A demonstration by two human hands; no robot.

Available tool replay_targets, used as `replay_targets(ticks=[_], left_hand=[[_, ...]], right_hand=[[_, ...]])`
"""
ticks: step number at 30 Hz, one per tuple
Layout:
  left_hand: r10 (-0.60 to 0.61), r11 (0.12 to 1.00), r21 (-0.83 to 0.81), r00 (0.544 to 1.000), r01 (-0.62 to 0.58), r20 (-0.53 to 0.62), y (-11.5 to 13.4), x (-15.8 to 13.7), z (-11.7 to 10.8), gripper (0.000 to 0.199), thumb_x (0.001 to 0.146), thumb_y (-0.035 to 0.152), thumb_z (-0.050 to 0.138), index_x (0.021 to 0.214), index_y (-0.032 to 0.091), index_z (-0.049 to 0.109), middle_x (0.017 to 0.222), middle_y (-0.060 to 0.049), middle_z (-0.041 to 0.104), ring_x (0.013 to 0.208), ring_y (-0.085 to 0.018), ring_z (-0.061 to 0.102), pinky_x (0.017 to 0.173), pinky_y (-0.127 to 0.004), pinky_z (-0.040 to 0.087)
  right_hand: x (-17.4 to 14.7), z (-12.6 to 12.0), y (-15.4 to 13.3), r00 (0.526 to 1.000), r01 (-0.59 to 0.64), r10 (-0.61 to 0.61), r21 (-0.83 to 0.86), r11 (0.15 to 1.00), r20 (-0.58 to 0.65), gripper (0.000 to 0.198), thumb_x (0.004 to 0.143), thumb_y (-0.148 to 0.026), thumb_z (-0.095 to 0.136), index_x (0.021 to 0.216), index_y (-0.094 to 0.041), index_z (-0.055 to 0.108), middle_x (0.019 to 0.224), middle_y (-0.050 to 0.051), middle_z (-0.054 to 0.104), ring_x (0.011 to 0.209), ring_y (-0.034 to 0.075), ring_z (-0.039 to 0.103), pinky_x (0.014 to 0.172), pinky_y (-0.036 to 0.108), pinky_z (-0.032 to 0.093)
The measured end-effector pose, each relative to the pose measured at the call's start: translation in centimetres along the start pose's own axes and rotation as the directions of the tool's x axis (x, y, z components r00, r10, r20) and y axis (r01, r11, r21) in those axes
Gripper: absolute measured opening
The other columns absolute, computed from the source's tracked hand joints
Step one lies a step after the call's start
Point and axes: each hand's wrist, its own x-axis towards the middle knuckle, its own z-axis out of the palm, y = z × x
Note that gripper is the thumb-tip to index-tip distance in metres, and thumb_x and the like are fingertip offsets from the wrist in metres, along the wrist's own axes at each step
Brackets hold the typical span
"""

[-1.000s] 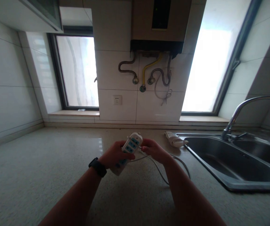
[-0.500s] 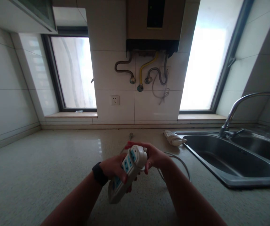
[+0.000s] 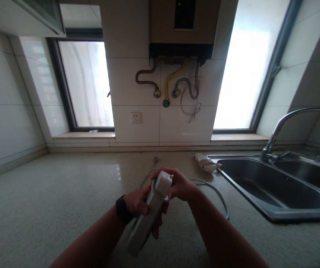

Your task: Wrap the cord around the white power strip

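The left hand wraps the body of a white power strip, tilted above the countertop, and the right hand curls around its upper end; its socket face is mostly turned from view. The right forearm hides part of the cord. Marks on the packet beside the sink are too small to read, and the wall heater is cut off above.

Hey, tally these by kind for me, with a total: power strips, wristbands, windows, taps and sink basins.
Power strip: 1
Wristband: 1
Windows: 2
Tap: 1
Sink basins: 2
Total: 7
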Motion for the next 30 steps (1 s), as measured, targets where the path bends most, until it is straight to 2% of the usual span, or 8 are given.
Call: replay_targets(ticks=[6,12,15,21,23,26,28,30], left_hand=[[0.107,0.993,0.063,0.991,-0.102,-0.078,0.4,-0.1,0.6,0.052,0.069,0.046,0.08,0.106,0.016,0.058,0.078,-0.004,0.069,0.057,-0.018,0.069,0.05,-0.03,0.059],[0.088,0.988,0.133,0.991,-0.073,-0.104,0.2,-0.2,-0.7,0.059,0.069,0.057,0.074,0.107,0.015,0.057,0.074,-0.006,0.068,0.057,-0.018,0.067,0.051,-0.03,0.057],[0.094,0.979,0.199,0.977,-0.055,-0.193,0.5,-0.2,-0.8,0.065,0.072,0.063,0.068,0.112,0.014,0.056,0.078,-0.008,0.068,0.058,-0.019,0.068,0.05,-0.027,0.054],[0.168,0.941,0.337,0.853,0.011,-0.495,1.8,-0.2,-0.1,0.062,0.079,0.053,0.068,0.126,0.02,0.047,0.105,-0.011,0.064,0.076,-0.022,0.07,0.064,-0.033,0.055],[0.246,0.873,0.484,0.799,0.065,-0.549,2.0,-0.1,0.0,0.07,0.079,0.043,0.072,0.136,0.025,0.038,0.113,-0.011,0.062,0.089,-0.023,0.068,0.075,-0.038,0.054],[0.448,0.634,0.754,0.712,0.174,-0.541,1.9,0.5,0.1,0.085,0.071,0.034,0.081,0.14,0.025,0.032,0.123,-0.012,0.058,0.108,-0.026,0.061,0.091,-0.044,0.049],[0.577,0.49,0.847,0.651,0.206,-0.492,1.6,1.0,-0.1,0.097,0.066,0.03,0.084,0.143,0.025,0.025,0.13,-0.013,0.055,0.115,-0.027,0.056,0.097,-0.045,0.046],[0.643,0.418,0.875,0.601,0.243,-0.474,1.4,1.5,-0.2,0.104,0.067,0.027,0.082,0.147,0.025,0.017,0.134,-0.015,0.054,0.117,-0.028,0.056,0.099,-0.046,0.045]], right_hand=[[0.4,0.0,0.8,0.996,-0.016,0.021,0.059,0.998,-0.087,0.07,0.048,-0.029,0.096,0.109,-0.012,0.068,0.085,0.007,0.072,0.07,0.018,0.069,0.059,0.024,0.058],[0.6,0.2,0.8,0.991,-0.01,0.022,0.093,0.996,-0.131,0.06,0.051,-0.024,0.095,0.103,-0.012,0.068,0.079,0.005,0.07,0.059,0.017,0.067,0.043,0.021,0.054],[0.7,-0.2,1.1,0.983,0.018,-0.008,0.056,0.998,-0.183,0.053,0.052,-0.023,0.094,0.097,-0.011,0.068,0.069,0.002,0.067,0.048,0.012,0.06,0.036,0.018,0.047],[0.8,-2.0,1.7,0.946,0.072,-0.085,-0.051,0.996,-0.312,0.039,0.057,-0.025,0.09,0.086,-0.012,0.068,0.07,0.002,0.068,0.053,0.014,0.061,0.047,0.023,0.051],[0.9,-2.5,1.9,0.921,0.076,-0.101,-0.082,0.994,-0.376,0.037,0.057,-0.021,0.09,0.087,-0.013,0.07,0.074,0.002,0.07,0.062,0.015,0.064,0.056,0.024,0.052],[1.2,-2.8,2.0,0.884,0.062,-0.104,-0.106,0.992,-0.456,0.037,0.056,-0.02,0.089,0.09,-0.016,0.073,0.081,0.002,0.073,0.075,0.017,0.067,0.07,0.027,0.052],[1.4,-2.7,2.1,0.866,0.051,-0.104,-0.12,0.991,-0.49,0.038,0.057,-0.022,0.088,0.091,-0.017,0.074,0.086,0.003,0.074,0.079,0.019,0.067,0.075,0.029,0.051],[1.7,-2.4,2.1,0.838,0.037,-0.105,-0.137,0.99,-0.536,0.037,0.056,-0.023,0.088,0.091,-0.017,0.074,0.086,0.004,0.074,0.079,0.019,0.066,0.075,0.029,0.05]])
